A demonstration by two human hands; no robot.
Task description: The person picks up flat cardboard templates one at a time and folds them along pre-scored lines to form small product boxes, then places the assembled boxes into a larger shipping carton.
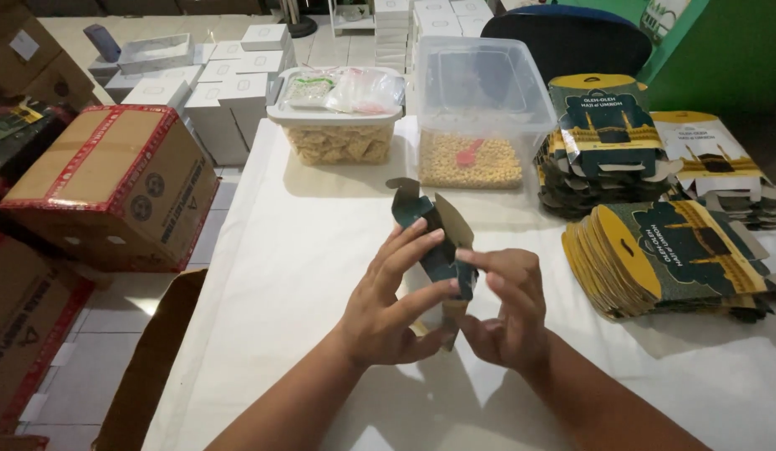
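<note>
Box point(438, 242), dark green, half-folded, raised above worktop point(279, 276) so flaps hang free. My left hand point(396, 301) pinches its side, steadying; right hand point(509, 309) pinches lower edge, apparently tucking flap. Flat blanks point(672, 259) stacked right, within reach.

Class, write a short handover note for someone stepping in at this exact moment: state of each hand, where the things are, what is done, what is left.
Left hand: grips the small dark green carton from the left, fingers across its side.
Right hand: pinches the carton's lower right edge.
Carton: held above the white table, partly folded, top flaps open, apparently empty.
Flat unfolded cartons lie stacked at the right, more behind them.
Two clear tubs stand at the back: a lidded one with pale snacks, an open one with small yellow pieces and a red scoop.
Done: carton opened into shape.
Left: flaps not yet closed; stacks remain flat.
</note>
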